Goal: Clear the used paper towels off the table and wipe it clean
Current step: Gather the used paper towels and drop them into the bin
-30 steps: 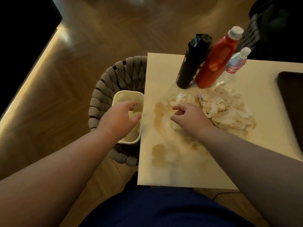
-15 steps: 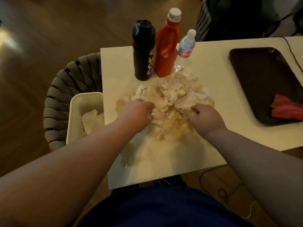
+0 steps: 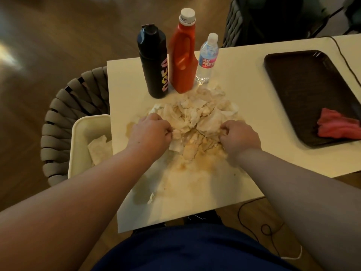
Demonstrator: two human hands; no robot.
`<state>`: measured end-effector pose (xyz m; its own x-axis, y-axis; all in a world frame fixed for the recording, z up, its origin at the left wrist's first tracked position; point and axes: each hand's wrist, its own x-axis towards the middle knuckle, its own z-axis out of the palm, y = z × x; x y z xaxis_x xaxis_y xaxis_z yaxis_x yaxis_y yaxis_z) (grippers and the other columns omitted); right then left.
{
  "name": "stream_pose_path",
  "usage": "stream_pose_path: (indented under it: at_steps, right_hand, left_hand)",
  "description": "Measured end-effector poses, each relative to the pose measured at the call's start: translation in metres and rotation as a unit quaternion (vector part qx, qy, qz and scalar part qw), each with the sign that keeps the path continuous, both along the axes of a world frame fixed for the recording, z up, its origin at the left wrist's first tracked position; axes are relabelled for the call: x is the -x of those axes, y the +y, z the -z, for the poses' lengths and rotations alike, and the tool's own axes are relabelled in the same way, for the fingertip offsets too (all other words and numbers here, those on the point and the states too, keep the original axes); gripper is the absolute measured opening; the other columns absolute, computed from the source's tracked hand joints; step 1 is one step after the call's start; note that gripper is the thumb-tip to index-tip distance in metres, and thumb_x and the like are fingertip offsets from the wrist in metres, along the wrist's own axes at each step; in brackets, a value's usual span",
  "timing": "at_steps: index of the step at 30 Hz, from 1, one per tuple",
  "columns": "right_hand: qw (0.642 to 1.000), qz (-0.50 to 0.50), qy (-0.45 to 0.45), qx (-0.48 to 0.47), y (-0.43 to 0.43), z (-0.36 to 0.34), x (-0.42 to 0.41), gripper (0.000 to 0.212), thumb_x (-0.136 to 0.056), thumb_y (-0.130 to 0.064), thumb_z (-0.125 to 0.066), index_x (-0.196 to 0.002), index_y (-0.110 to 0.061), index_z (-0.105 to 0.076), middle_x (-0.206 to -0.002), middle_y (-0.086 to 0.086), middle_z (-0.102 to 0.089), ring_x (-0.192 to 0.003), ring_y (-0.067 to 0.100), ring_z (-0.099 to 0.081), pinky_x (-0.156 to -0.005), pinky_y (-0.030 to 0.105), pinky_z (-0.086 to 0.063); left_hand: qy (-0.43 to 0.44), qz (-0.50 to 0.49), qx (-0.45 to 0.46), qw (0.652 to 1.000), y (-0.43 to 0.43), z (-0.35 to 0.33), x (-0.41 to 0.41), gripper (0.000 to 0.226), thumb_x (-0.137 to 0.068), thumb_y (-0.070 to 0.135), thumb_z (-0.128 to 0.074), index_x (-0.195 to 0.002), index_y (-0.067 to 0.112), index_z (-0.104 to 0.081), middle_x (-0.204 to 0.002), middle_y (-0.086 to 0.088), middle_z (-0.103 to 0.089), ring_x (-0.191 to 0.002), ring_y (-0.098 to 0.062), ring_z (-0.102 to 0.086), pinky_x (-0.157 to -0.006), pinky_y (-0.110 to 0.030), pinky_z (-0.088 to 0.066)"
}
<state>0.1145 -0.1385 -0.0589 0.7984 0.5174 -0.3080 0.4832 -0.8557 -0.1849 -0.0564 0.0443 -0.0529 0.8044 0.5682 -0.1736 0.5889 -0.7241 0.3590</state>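
- Brown wooden floor (image 3: 58,32), with a bright patch of light (image 3: 7,53) at the far left.
- Grey woven-strap chair (image 3: 64,106) against the left edge of the pale table (image 3: 234,75).
- Dark woven chair (image 3: 254,20) behind the table's far edge.
- Thin black cable (image 3: 238,211) looping on the floor.

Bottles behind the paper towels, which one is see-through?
The small water bottle at the right end of the row: clear plastic with a white cap. The black bottle and the red jug beside it are opaque and taller.
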Motion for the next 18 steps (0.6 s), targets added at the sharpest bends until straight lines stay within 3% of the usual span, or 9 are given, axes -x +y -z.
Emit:
stream_pose_path:
  at_steps: [5,11,18]
  right_hand:
    - [1.000,0.018,-0.013,-0.014,0.005,0.001,-0.002,0.021,-0.093,-0.028,-0.054,-0.104,-0.028,-0.072,-0.103,-0.001,-0.065,-0.086,0.025,-0.058,-0.073,0.034,-0.046]
    - [0.994,0.039,0.000,-0.098,0.012,-0.016,0.004,0.017,-0.092,-0.029,-0.058,-0.098,-0.028,-0.074,-0.096,-0.007,-0.069,-0.091,0.022,-0.063,-0.081,0.038,-0.053]
    - [0.969,0.055,0.059,-0.233,0.031,-0.050,0.015,0.013,-0.090,-0.030,-0.062,-0.095,-0.029,-0.074,-0.087,-0.015,-0.067,-0.080,0.009,-0.063,-0.070,0.030,-0.054]
  left_hand:
    - [-0.064,-0.031,0.017,0.997,0.002,-0.017,0.004,0.015,-0.095,0.036,-0.061,-0.103,0.032,-0.074,-0.110,0.008,-0.062,-0.101,-0.018,-0.057,-0.086,-0.045,-0.055]
    - [-0.081,-0.054,0.009,0.995,0.012,-0.039,0.014,0.015,-0.099,0.033,-0.060,-0.108,0.029,-0.072,-0.103,0.010,-0.062,-0.093,-0.013,-0.059,-0.082,-0.037,-0.057]
    - [-0.134,-0.101,0.008,0.986,0.033,-0.062,0.036,0.018,-0.100,0.028,-0.060,-0.113,0.022,-0.071,-0.100,0.009,-0.065,-0.090,-0.010,-0.062,-0.076,-0.027,-0.053]
